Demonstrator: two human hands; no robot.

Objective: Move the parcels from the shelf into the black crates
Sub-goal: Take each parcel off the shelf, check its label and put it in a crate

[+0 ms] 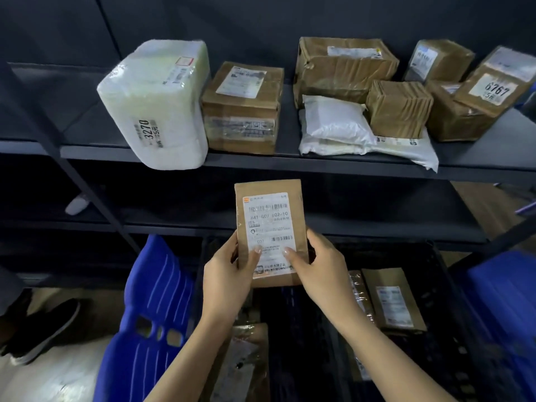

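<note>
Gripping a flat brown parcel [271, 232] upright, left hand [229, 274] and right hand [317, 265]

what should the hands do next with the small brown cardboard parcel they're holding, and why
Probably lower the small brown cardboard parcel into the black plastic crate directly beneath it. The left hand and right hand grip it upright, off the dark metal shelf, and bare crate floor shows below.

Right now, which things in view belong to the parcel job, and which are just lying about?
Job: flat brown cardboard parcel held by left hand and right hand; white wrapped parcel marked 3270; brown box marked 6767; black plastic crate.

Lying about: blue plastic crate; black shoe.
</note>
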